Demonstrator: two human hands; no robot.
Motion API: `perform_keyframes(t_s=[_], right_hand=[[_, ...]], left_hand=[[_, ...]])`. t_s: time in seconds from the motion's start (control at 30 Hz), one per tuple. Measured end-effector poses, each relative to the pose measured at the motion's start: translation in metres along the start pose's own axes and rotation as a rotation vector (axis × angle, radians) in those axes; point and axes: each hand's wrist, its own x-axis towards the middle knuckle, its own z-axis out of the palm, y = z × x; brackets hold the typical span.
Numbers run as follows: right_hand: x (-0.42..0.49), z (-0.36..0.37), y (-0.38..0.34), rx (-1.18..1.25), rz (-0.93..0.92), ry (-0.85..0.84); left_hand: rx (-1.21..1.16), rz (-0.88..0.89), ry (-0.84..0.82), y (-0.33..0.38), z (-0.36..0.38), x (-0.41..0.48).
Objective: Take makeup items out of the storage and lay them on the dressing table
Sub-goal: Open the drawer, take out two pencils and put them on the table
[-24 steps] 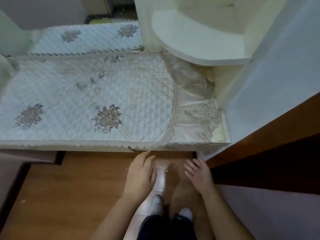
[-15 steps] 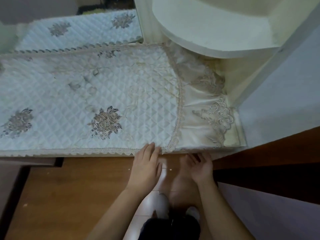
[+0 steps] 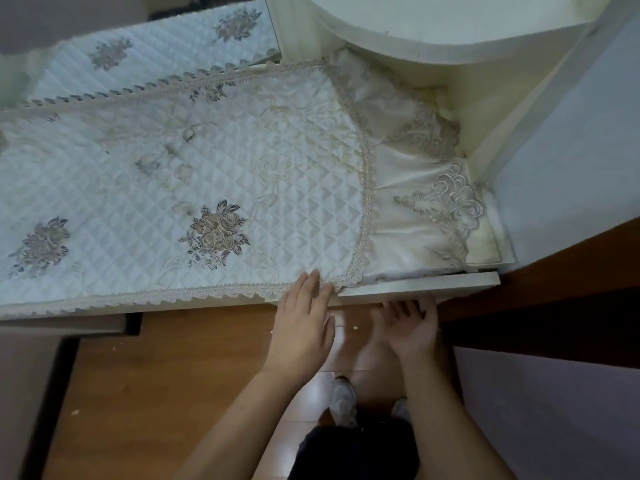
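Your left hand point(image 3: 302, 327) lies flat and empty on the cloth point(image 3: 180, 188) at the table edge point(image 3: 415, 287); your right hand point(image 3: 412, 329), fingers spread, reaches under it, probably for a drawer. No makeup shows yet.

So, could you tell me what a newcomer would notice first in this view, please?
The white quilted cloth with embroidered flowers covers the dressing table. At its front edge, the left hand touches the lace trim while the right hand hovers open just below. No makeup items show.
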Motion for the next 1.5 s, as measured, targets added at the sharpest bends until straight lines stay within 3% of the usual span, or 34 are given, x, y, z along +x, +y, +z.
perform_keyframes(t_s=[0.33, 0.43, 0.53, 0.67, 0.73, 0.83, 1.13, 1.5], right_hand=[[-0.047, -0.078, 0.011, -0.115, 0.031, -0.056], [-0.074, -0.088, -0.003, -0.527, -0.065, -0.025], [-0.112, -0.082, -0.028, -0.935, -0.482, 0.059], [-0.137, -0.057, -0.069, -1.452, -0.908, -0.067], [-0.126, -0.052, -0.081, -1.779, -0.961, -0.053], [-0.119, -0.051, -0.086, -2.000, -0.865, -0.001], [-0.146, -0.089, -0.080, -2.106, -0.859, 0.000], [-0.172, -0.124, -0.085, -2.033, -0.660, -0.093]], left_hand=[[-0.072, 0.004, -0.058, -0.004, 0.027, -0.055], [-0.061, -0.049, -0.074, -0.009, 0.025, -0.066], [-0.053, -0.128, -0.089, -0.014, 0.020, -0.067], [-0.076, -0.151, -0.084, -0.017, 0.016, -0.068], [-0.136, -0.216, -0.084, -0.013, 0.014, -0.069], [-0.265, -0.369, -0.104, -0.006, 0.010, -0.067], [-0.267, -0.435, -0.156, 0.014, 0.005, -0.114], [-0.288, -0.534, -0.127, 0.041, 0.013, -0.172]])
